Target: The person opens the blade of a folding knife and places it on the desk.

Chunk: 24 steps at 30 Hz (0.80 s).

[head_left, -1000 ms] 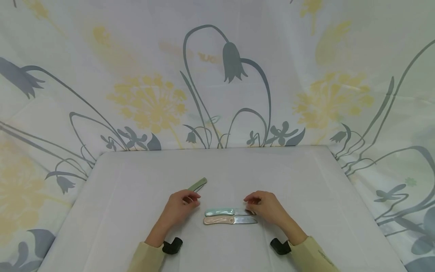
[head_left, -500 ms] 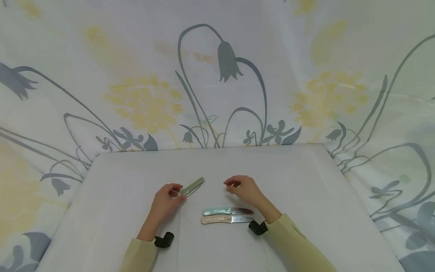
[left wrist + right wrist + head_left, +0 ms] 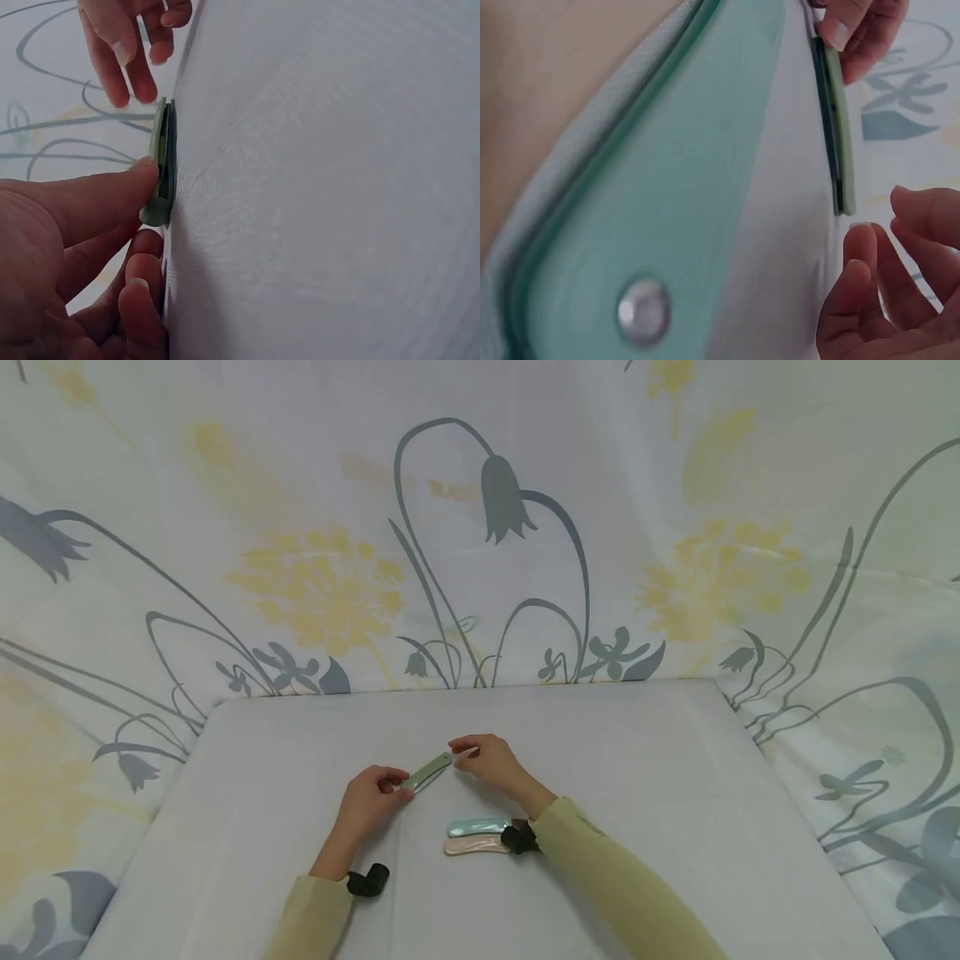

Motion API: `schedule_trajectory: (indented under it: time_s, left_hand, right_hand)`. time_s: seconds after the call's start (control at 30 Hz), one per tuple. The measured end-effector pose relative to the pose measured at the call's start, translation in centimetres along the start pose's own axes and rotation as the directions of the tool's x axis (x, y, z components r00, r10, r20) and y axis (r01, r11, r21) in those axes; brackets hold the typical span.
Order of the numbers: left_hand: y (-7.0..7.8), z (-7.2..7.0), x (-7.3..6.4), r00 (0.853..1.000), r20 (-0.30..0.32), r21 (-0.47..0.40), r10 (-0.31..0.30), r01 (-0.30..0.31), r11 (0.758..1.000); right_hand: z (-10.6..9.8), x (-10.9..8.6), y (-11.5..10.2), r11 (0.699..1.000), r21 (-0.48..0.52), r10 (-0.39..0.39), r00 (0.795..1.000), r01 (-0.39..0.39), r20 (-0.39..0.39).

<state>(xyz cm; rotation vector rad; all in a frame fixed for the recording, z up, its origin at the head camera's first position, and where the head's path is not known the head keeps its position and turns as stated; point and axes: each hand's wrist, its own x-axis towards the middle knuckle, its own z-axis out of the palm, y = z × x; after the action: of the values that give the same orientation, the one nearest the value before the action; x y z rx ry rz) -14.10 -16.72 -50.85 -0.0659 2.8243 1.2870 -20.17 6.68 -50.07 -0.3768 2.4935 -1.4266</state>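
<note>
A green folding knife (image 3: 429,772), its blade folded into the handle, lies slanted on the white table. My left hand (image 3: 371,802) pinches its near end between thumb and fingers; the left wrist view shows the thumb (image 3: 112,196) against the green handle. Just beyond the knife's far end is my right hand (image 3: 491,764), fingers loosely bent and holding nothing; the right wrist view has its fingertips (image 3: 862,240) slightly apart from the handle. Nearer me lie a mint-handled knife (image 3: 477,827) and a beige-handled knife (image 3: 475,845), side by side, their blades mostly hidden behind the right wrist.
The white table (image 3: 622,735) ends at a back edge against a curtain (image 3: 337,468) with grey and yellow flowers. Black wrist cameras sit on both wrists, the right one (image 3: 519,838) over the two knives. The mint handle fills much of the right wrist view.
My right hand has moved from beside the two open knives, up and left, to the green knife's far end. My left hand has shifted back slightly and now pinches the green knife's near end.
</note>
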Motion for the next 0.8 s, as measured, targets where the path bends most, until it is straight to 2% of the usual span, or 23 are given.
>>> schedule_trajectory:
  time_s: [0.4, 0.53, 0.8]
  left_hand:
    - [-0.16, 0.19, 0.44, 1.0, 0.014, -0.038, 0.02, -0.02, 0.999]
    - [0.01, 0.3, 0.34, 1.0, 0.014, -0.065, 0.013, -0.012, 0.998]
    - [-0.02, 0.37, 0.25, 1.0, -0.008, -0.051, 0.001, -0.002, 0.999]
  right_hand:
    - [0.54, 0.36, -0.05, 1.0, 0.012, 0.008, 1.0, -0.008, 0.025]
    - [0.7, 0.47, 0.19, 1.0, -0.004, 0.012, 1.0, -0.012, 0.026]
    - [0.68, 0.51, 0.3, 0.998, -0.065, 0.011, 1.0, -0.009, 0.029]
